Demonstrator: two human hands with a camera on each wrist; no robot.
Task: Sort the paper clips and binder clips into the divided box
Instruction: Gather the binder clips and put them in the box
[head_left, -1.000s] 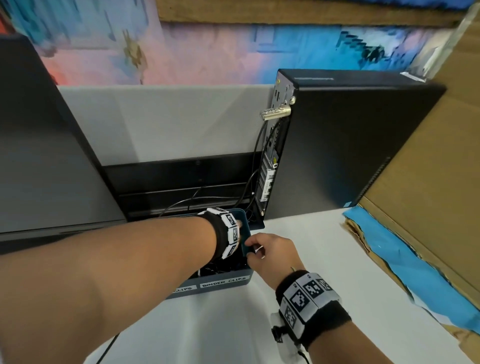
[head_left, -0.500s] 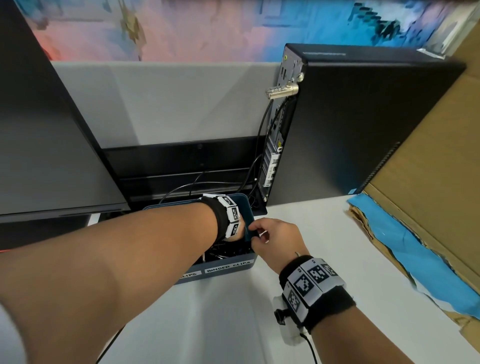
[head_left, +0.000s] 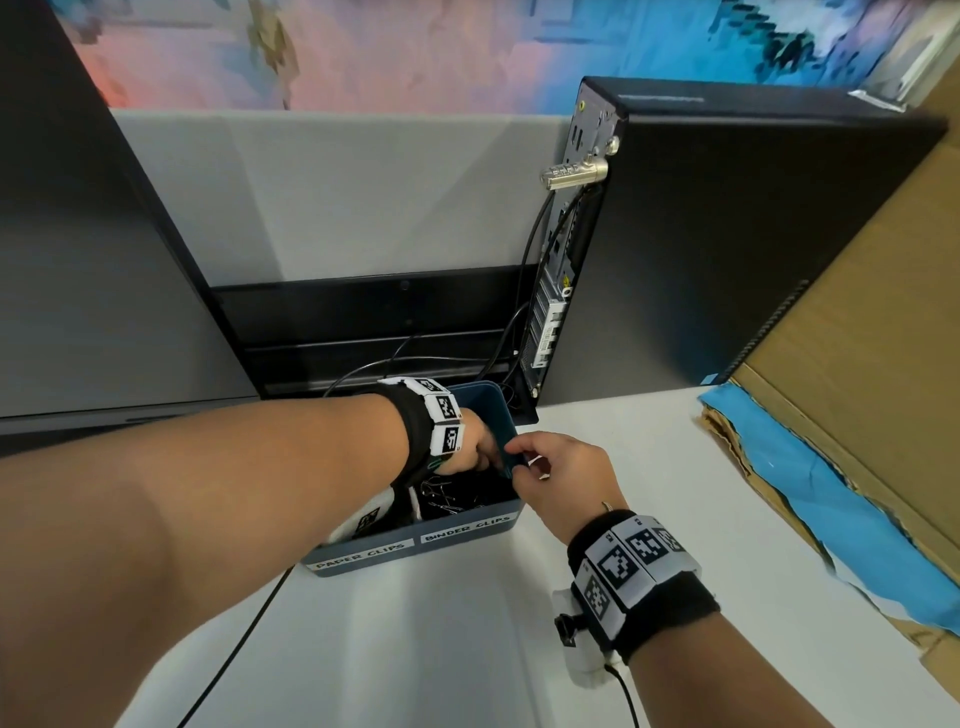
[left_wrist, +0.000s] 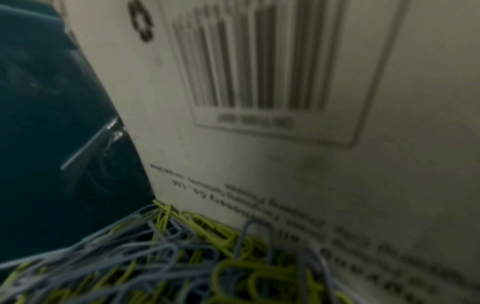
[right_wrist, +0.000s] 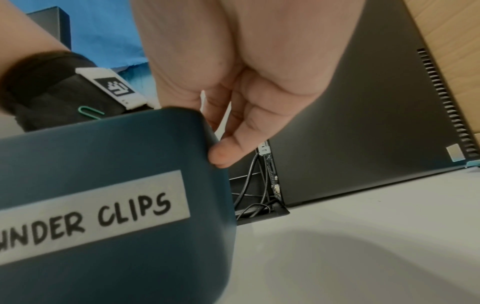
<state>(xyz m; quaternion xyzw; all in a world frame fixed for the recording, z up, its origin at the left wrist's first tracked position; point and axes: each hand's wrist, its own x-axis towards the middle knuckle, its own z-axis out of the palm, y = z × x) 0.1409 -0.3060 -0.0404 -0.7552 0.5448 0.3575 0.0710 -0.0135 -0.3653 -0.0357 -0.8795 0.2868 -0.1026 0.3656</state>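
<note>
The divided box (head_left: 467, 535) sits low and centre in the head view, on the white table (head_left: 415, 649), its front carrying two labels, PAPER CLIPS on the left and BINDER CLIPS on the right. The right hand (head_left: 563, 480) grips the box's right rim, thumb pressed on the outer corner and fingers hooked over the edge, as the right wrist view shows plainly. The left hand (head_left: 467, 449) is plunged into the box from above; its fingers are hidden behind the rim and the wrist, so I cannot tell whether they are spread or closed on anything.

Down inside, the left wrist view shows a tangle of blue and yellow-green paper clips (left_wrist: 182, 263) heaped against a white card divider (left_wrist: 285, 144) printed with a barcode. In the head view dark binder clips (head_left: 447, 499) lie in the right-hand compartment.

A green paper clip (right_wrist: 91, 112) appears snagged on the black left wristband (right_wrist: 52, 90), at the left of the right wrist view. I judge this the likeliest trouble: as that hand lifts out, the clip could drop off into the binder side or onto the table. The divider looks like loose card, and a shove from the wrist might tilt it and let the clips spill across. The linked clips may also come up in a clump. The computer tower (head_left: 727, 249) and its cables (head_left: 524, 291) stand just behind the box.
</note>
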